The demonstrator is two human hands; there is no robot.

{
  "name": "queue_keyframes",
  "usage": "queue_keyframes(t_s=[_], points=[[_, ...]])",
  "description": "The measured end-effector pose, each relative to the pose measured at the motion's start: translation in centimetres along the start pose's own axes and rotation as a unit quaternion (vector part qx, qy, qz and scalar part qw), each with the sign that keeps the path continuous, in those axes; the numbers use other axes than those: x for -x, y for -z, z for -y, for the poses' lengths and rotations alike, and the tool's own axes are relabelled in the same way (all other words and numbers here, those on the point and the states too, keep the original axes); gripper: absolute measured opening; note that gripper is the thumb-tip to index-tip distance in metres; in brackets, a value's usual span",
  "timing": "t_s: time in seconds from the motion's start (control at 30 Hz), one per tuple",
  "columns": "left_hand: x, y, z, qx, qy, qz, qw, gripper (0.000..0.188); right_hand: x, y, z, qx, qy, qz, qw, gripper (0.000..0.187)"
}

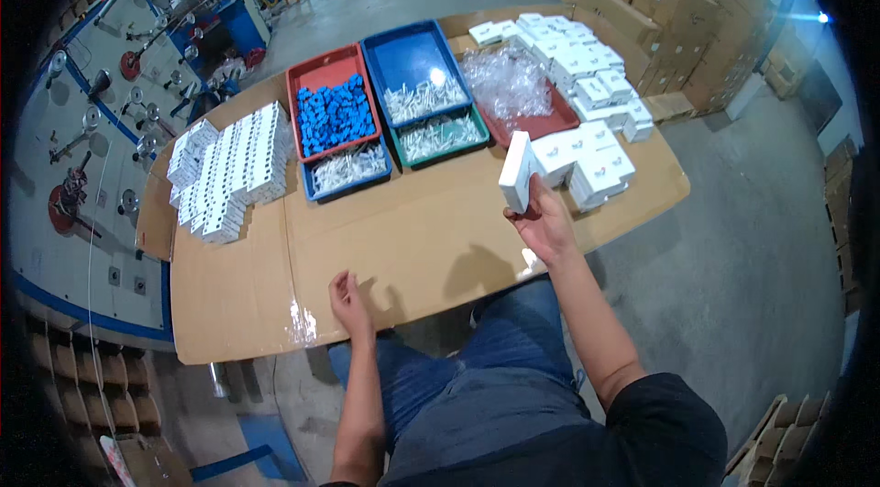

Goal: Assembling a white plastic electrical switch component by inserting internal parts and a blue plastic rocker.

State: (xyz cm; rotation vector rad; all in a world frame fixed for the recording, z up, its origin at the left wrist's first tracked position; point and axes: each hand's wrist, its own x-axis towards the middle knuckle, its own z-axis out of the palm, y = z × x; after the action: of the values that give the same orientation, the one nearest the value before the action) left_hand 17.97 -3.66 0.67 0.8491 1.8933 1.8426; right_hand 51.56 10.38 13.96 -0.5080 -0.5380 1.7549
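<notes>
My right hand [547,223] is raised over the right part of the cardboard-covered table. It grips a flat white box [515,173], held on edge between thumb and fingers. Just beyond that hand, more white boxes [600,166] lie in low stacks. My left hand [350,305] hovers over the near edge of the table [412,244], its fingers loosely bent and slightly apart, with nothing visible in them.
Left on the table stand rows of white boxes [243,157]. At the middle are a red tray [291,88] of blue pieces, a blue tray [403,47] and smaller trays of small clear-packed parts. Clear plastic bags [509,83] fill another red tray. Large cartons [642,19] stand behind.
</notes>
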Motion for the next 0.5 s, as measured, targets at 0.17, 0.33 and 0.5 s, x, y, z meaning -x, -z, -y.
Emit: queue_keyframes(t_s=[0.17, 0.33, 0.5], points=[[3.3, -5.8, -11.4, 0.112, 0.012, 0.278, 0.954, 0.043, 1.6, 0.1, -1.8, 0.046, -0.040, 0.138, 0.989, 0.058], [4.8, -8.9, -17.4, 0.164, -0.046, 0.426, 0.889, 0.064, 4.2, -4.1, -3.5, 0.123, -0.076, 0.118, 0.982, 0.059], [6.2, -8.0, -18.6, 0.227, 0.033, 0.418, 0.879, 0.067, 5.0, -6.0, -5.4, 0.360, 0.042, 0.077, 0.929, 0.049]])
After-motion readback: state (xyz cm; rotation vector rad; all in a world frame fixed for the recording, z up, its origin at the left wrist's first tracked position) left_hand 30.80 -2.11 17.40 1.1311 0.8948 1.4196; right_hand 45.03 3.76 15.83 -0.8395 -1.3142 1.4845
